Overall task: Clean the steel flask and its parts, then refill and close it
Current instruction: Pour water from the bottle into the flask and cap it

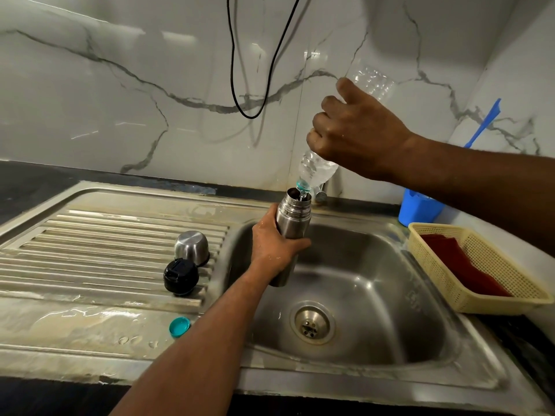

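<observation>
Flask (292, 223) gripped upright by L hand (274, 244); R hand (357, 130) grips upturned plastic bottle (318, 168) over its mouth.

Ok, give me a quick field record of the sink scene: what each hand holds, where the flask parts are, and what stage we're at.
left hand: grips steel flask, upright over the sink
right hand: holds plastic bottle tilted neck-down, pouring into the flask mouth
steel cup: upside down on the drainboard
black stopper: on the drainboard, in front of the cup
teal bottle cap: on the sink's front ledge
stage: refilling; flask not yet closed
</observation>
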Tool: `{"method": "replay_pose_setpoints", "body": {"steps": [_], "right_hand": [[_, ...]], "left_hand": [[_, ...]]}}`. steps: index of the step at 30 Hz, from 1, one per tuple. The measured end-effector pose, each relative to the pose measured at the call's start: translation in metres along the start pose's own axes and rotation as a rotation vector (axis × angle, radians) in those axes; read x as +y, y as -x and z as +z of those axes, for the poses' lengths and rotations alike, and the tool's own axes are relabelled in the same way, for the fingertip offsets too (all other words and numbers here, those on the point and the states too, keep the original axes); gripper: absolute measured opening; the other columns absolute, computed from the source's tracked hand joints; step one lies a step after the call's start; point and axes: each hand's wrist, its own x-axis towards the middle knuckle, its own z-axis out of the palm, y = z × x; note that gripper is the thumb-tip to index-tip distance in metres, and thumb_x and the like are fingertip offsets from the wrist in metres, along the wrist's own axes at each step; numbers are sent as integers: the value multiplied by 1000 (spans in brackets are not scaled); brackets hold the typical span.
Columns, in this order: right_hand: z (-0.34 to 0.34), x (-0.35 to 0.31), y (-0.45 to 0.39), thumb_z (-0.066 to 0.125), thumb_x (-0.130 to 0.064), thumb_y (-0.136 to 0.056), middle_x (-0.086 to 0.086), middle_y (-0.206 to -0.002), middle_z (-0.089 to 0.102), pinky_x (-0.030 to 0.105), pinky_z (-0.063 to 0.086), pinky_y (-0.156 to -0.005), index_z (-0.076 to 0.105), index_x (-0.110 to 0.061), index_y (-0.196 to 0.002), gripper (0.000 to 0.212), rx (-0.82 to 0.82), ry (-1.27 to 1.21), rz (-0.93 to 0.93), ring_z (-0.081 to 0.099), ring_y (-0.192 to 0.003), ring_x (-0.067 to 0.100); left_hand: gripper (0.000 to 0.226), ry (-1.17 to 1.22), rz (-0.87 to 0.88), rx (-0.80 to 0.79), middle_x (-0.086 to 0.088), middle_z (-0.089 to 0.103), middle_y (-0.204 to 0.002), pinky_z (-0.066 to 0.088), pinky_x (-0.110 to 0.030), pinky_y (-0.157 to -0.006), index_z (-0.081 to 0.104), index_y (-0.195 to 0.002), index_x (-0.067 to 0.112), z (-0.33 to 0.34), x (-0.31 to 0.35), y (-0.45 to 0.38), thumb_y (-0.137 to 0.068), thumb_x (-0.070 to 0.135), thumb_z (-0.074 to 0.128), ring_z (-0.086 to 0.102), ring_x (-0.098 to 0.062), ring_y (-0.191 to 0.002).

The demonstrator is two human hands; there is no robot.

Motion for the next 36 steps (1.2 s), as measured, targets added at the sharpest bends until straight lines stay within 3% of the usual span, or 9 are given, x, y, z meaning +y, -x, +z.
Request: {"method": "replay_pose_setpoints", "body": {"steps": [5, 13, 29, 36], "right_hand": [[-1, 1, -1, 41, 2, -94, 10, -88, 62, 53, 41, -105, 56, -8, -98, 19, 30, 33, 16, 64, -91, 32], [-4, 4, -1, 20, 5, -89, 9, -86, 59, 52, 40, -106, 53, -8, -97, 37, 106, 49, 6, 61, -87, 29], [11, 8, 2, 39, -1, -98, 12, -97, 63, 54, 34, -112, 51, -5, -106, 15, 112, 9, 124, 62, -102, 33], [15, 13, 10, 41, -2, -100, 13, -102, 64, 53, 29, -113, 52, -5, -111, 17, 81, -34, 230, 61, -107, 36]], "left_hand": [[72, 3, 0, 3, 20, 61, -102, 42, -10, -75, 53, -117, 36, -1, 0, -1, -64, 15, 97, 59, 5, -91], [68, -6, -1, 14, 21, 61, -99, 42, -10, -74, 55, -114, 32, -1, -1, -1, -64, 14, 98, 59, 5, -89], [68, -29, -8, 45, 19, 63, -100, 46, -16, -79, 56, -113, 30, -1, -5, -3, -62, 16, 98, 60, 4, -91], [68, -54, -7, 51, 20, 62, -100, 42, -10, -76, 56, -115, 30, -2, -4, -3, -63, 18, 97, 59, 4, -91]]}}
